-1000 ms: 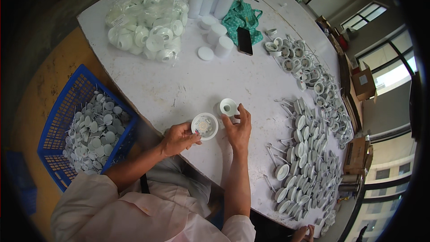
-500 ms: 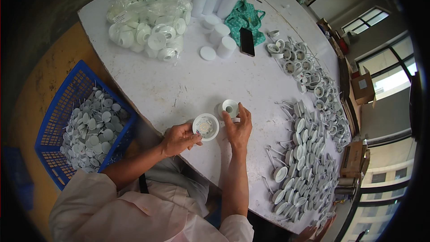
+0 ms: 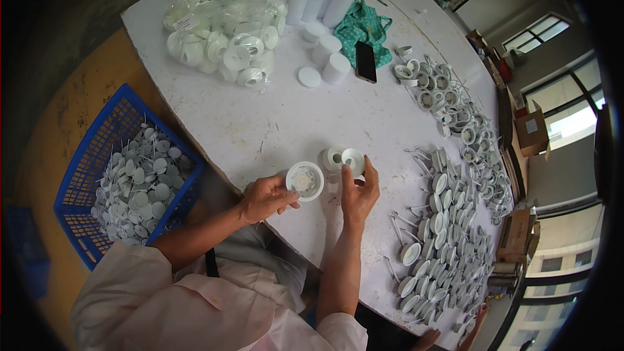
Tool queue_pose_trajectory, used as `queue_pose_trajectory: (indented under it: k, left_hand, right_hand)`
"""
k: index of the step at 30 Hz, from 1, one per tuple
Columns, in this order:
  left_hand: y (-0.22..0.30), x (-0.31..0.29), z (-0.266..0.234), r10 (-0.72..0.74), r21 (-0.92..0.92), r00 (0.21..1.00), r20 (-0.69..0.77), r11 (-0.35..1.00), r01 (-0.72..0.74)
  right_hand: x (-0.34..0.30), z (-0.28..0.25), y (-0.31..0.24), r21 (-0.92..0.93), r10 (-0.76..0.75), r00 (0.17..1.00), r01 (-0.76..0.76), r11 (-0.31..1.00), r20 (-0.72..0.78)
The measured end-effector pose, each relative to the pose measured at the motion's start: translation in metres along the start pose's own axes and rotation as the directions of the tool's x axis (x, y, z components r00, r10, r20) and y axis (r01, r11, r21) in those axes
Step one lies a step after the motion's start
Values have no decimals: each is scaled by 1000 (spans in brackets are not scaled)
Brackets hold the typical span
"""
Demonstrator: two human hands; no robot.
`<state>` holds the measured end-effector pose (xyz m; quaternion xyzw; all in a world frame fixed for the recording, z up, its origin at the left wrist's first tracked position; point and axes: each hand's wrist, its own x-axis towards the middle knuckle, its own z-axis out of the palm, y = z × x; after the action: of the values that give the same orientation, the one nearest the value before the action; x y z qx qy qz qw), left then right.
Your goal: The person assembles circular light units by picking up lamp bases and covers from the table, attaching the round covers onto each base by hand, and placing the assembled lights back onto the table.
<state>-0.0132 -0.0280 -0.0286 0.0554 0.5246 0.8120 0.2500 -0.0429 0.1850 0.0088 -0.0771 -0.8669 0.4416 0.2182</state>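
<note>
White surface (image 3: 253, 120) spreads before me; near its front edge my left grip (image 3: 268, 199) pinches a round white housing (image 3: 304, 181). My right grip (image 3: 361, 196) holds a white cup (image 3: 353, 160), overlapping a second cup (image 3: 331, 158), contact unclear; a slack pinch could drop it onto its neighbour.

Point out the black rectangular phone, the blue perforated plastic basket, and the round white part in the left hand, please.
Black rectangular phone (image 3: 366, 62): head view, middle of its screen.
Blue perforated plastic basket (image 3: 104, 133): head view, its side wall.
Round white part (image 3: 304, 181) in the left hand (image 3: 266, 199): head view, its inner floor.
</note>
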Motion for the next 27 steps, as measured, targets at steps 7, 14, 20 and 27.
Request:
queue_pose_trajectory:
  k: [7, 14, 20, 27]
  left_hand:
    - [-5, 4, 10, 75, 87, 997, 13, 993, -76]
    - [0, -1, 26, 64, 56, 992, 109, 996, -71]
    - [6, -4, 37, 92, 137, 995, 46, 986, -98]
    - [5, -5, 35, 68, 338, 996, 53, 937, -82]
  right_hand:
    - [-44, -25, -12, 111, -63, 989, 48, 993, 132]
    - [-66, -25, -24, 118, -255, 957, 239, 964, 138]
    - [-71, -28, -30, 129, -226, 954, 204, 971, 199]
    - [-77, -33, -35, 223, -130, 948, 65, 973, 289]
